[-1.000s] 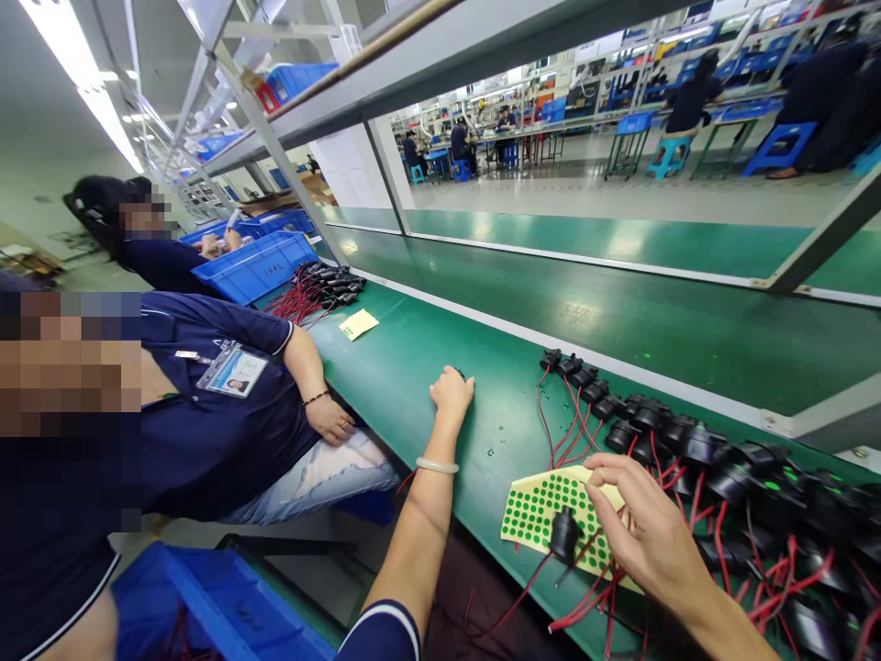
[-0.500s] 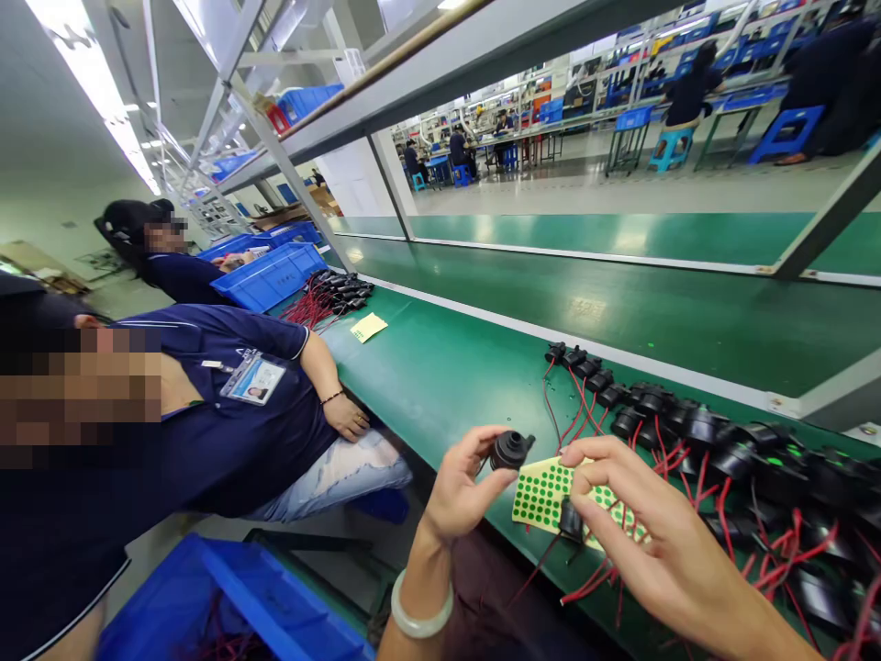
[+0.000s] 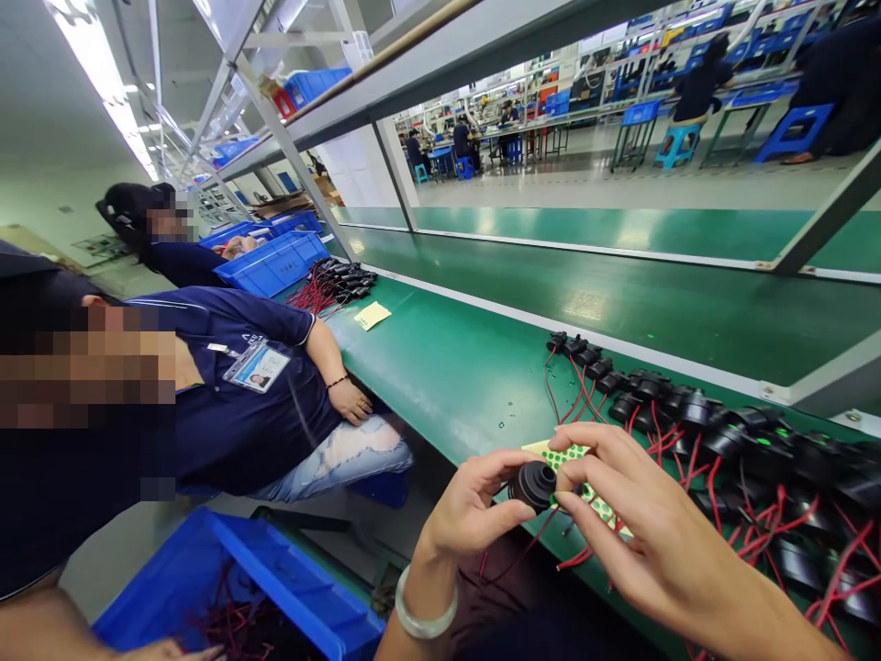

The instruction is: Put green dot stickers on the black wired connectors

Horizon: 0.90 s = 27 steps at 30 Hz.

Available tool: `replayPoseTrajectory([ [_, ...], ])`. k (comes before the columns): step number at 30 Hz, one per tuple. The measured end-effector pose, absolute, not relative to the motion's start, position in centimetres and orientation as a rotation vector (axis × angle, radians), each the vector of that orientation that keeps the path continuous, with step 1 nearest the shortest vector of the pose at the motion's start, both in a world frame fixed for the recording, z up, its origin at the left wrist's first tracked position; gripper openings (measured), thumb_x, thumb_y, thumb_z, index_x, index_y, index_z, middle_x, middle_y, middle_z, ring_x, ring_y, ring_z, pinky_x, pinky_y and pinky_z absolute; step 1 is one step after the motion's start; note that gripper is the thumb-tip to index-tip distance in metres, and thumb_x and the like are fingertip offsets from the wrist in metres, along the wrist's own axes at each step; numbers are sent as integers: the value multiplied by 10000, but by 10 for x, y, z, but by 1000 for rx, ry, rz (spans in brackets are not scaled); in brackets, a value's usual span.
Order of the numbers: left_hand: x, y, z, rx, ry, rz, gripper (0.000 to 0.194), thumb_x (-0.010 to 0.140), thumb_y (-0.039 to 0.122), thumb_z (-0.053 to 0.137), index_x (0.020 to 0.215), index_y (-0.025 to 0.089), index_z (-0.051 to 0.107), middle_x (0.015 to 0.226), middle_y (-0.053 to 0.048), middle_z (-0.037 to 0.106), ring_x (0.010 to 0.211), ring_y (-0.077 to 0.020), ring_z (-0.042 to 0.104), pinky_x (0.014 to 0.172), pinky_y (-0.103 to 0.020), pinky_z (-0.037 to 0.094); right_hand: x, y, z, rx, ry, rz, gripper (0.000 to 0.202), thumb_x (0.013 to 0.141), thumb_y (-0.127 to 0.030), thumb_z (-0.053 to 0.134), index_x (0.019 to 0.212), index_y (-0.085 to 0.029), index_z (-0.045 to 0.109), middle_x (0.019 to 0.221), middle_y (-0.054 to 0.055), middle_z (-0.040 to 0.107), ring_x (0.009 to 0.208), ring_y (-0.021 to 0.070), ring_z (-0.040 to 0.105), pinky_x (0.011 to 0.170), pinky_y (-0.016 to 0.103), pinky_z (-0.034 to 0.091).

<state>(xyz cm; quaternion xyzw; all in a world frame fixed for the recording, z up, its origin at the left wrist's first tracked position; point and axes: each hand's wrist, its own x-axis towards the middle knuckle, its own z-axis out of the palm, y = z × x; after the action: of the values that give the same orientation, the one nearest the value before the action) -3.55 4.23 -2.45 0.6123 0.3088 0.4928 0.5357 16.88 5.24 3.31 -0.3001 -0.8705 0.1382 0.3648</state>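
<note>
Left hand (image 3: 474, 505) pinches a black part (image 3: 533, 487) between thumb and fingers, so the part sits at that hand's fingertips, raised near the close edge of the green surface (image 3: 427, 367). Right hand (image 3: 637, 505) faces it, thumb and index finger pressed together at the tips, pinching what looks like a small green dot (image 3: 552, 499) just beside the part; whether dot and part touch, I cannot tell. Beneath the right hand, partly covered by its fingers, lies a yellow sheet (image 3: 570, 454) of green dots. My guess at the risks: if the left hand lets the rounded body roll, the dot could land crooked or crease; if the adhesive favours skin, it could cling to a fingertip instead. What appear to be clear drops (image 3: 506, 418) lie beyond the left hand, and moisture from them would weaken the bond. Beyond the right hand and its wrist spread similar black parts (image 3: 696, 410) with tangled red wires (image 3: 713, 482), where a sleeve or wrist could snag and drag several along. As for looks, the held part is dark, rounded and stepped, narrowing to a collar with a dark opening turned towards the right hand; its far side is hidden.
</note>
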Motion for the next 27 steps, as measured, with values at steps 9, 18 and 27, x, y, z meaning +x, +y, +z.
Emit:
replayPoseTrajectory([
  [9, -37, 40, -25, 1456, 758, 1178, 442, 810, 404, 742, 1165, 147, 688, 1048, -121, 738, 942, -234, 681, 878, -322, 525, 166, 51, 35, -748, -2231, 280, 118, 936, -122, 455, 917, -227, 505, 1093, 116, 582, 1096, 234, 577, 833, 367, 532],
  [18, -37, 42, -25, 1424, 738, 1186, 438, 814, 413, 739, 1164, 155, 684, 1049, -120, 741, 940, -231, 689, 871, -318, 534, 164, 57, 31, -713, -2183, 212, 83, 936, -162, 528, 944, -238, 560, 1043, 94, 630, 1025, 234, 626, 809, 361, 546],
  [27, -34, 43, -21, 1298, 604, 1247, 365, 824, 341, 748, 1165, 220, 703, 1026, -68, 755, 933, -187, 698, 854, -253, 522, 170, 53, 25, -692, -2083, 249, 141, 948, -161, 548, 1045, -237, 615, 1052, 92, 629, 1026, 214, 620, 803, 345, 550],
])
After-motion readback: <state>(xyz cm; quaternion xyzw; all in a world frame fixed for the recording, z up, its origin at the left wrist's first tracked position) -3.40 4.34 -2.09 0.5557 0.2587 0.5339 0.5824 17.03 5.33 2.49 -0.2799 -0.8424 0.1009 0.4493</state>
